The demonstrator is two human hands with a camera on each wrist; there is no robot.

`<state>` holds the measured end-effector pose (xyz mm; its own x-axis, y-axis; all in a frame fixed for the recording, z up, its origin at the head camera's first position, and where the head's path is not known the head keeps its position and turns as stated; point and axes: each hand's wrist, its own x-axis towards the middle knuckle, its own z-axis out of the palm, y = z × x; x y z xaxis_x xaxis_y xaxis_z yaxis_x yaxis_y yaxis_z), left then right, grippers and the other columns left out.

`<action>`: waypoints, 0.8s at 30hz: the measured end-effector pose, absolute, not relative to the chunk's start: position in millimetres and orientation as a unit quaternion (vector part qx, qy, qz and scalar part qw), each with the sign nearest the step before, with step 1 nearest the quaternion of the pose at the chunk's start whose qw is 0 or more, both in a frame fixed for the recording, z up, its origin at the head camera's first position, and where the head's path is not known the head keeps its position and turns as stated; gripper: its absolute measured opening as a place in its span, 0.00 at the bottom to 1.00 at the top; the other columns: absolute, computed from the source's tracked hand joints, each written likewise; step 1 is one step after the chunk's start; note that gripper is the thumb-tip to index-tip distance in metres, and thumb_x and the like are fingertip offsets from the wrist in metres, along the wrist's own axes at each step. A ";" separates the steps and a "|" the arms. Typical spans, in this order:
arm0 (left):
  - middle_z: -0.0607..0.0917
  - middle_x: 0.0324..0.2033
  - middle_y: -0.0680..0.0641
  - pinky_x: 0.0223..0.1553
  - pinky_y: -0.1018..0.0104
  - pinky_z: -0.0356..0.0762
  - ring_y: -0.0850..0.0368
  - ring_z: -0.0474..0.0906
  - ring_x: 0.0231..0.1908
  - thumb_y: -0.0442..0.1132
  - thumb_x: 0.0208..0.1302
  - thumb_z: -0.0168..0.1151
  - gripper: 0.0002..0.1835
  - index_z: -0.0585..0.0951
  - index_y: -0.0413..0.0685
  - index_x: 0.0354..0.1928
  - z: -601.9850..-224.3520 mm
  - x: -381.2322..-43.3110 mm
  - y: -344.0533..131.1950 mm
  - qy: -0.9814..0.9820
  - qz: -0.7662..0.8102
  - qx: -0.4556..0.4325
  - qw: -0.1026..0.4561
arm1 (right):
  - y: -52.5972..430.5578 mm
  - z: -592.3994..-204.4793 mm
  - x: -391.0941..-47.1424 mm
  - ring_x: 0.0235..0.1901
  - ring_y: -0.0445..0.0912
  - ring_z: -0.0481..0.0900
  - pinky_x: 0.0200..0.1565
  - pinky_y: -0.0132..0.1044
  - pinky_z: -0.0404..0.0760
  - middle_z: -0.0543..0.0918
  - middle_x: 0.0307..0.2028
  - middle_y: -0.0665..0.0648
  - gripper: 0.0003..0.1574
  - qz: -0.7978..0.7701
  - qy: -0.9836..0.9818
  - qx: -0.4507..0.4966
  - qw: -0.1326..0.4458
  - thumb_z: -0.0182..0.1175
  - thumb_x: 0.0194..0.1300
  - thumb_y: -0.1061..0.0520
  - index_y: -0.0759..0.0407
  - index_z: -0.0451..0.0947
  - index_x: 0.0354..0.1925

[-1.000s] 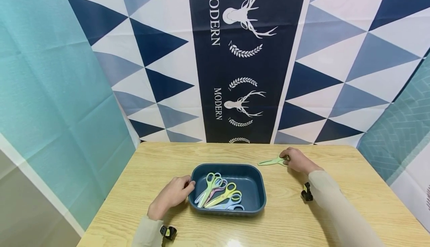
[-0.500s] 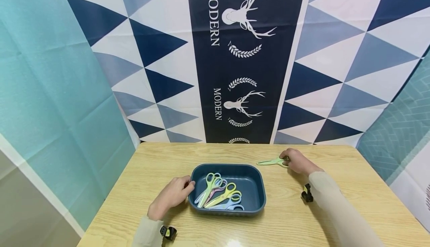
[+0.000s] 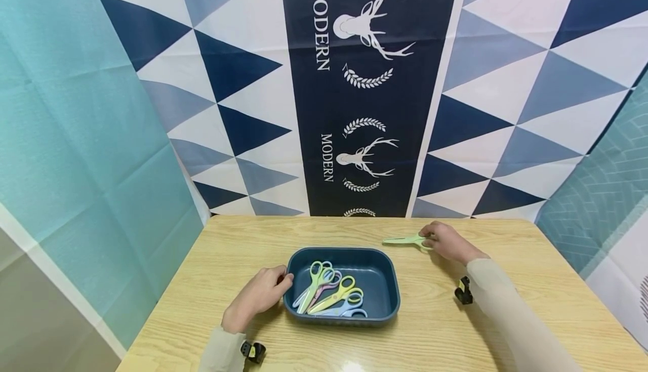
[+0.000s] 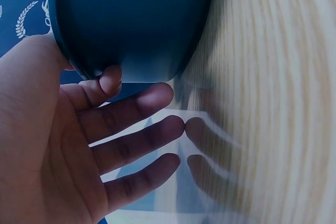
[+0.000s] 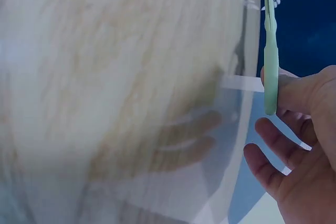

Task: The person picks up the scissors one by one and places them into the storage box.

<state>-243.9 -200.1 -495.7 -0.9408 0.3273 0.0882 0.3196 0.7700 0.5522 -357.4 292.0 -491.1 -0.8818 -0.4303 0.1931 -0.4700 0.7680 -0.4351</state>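
A dark blue rectangular box stands on the table. Inside it, toward the left, lie several scissors in green, yellow, blue and pink. My left hand pinches the box's left rim; in the left wrist view the thumb goes over the rim, the index finger bends against the outer wall, and the other fingers spread near the tabletop. Behind the box on the right, my right hand pinches light green scissors by the handles, blades pointing left. In the right wrist view these scissors appear edge-on.
The wood-grain table ends at the back against a patterned cloth with triangles and deer heads. A teal cloth hangs at the left. Both wrists carry small black cameras.
The light green scissors have shifted slightly left, their blades swinging a little toward the back. My right hand moves slightly with them. The left hand and the box stay put.
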 end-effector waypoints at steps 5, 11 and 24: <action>0.70 0.18 0.57 0.24 0.70 0.65 0.65 0.68 0.19 0.48 0.79 0.51 0.16 0.74 0.55 0.29 -497.0 -243.7 -201.3 0.942 0.288 0.172 0.006 | 288.0 -484.0 -356.1 0.45 0.60 0.84 0.49 0.57 0.82 0.86 0.41 0.63 0.09 0.248 -0.935 0.248 0.047 0.66 0.67 0.65 0.68 0.84 0.45; 0.69 0.18 0.57 0.24 0.71 0.65 0.65 0.67 0.19 0.46 0.79 0.51 0.16 0.74 0.55 0.29 -496.4 -244.2 -200.9 0.942 0.287 0.176 0.004 | 282.6 -475.5 -352.4 0.45 0.59 0.84 0.50 0.57 0.82 0.86 0.42 0.62 0.10 0.255 -0.933 0.250 0.050 0.67 0.67 0.64 0.67 0.85 0.46; 0.68 0.18 0.57 0.24 0.70 0.64 0.65 0.67 0.19 0.48 0.79 0.52 0.16 0.73 0.54 0.28 -495.6 -242.8 -201.3 0.941 0.287 0.178 0.003 | 278.0 -472.2 -353.4 0.42 0.55 0.83 0.50 0.57 0.81 0.87 0.40 0.59 0.07 0.258 -0.925 0.267 0.085 0.68 0.65 0.64 0.65 0.86 0.43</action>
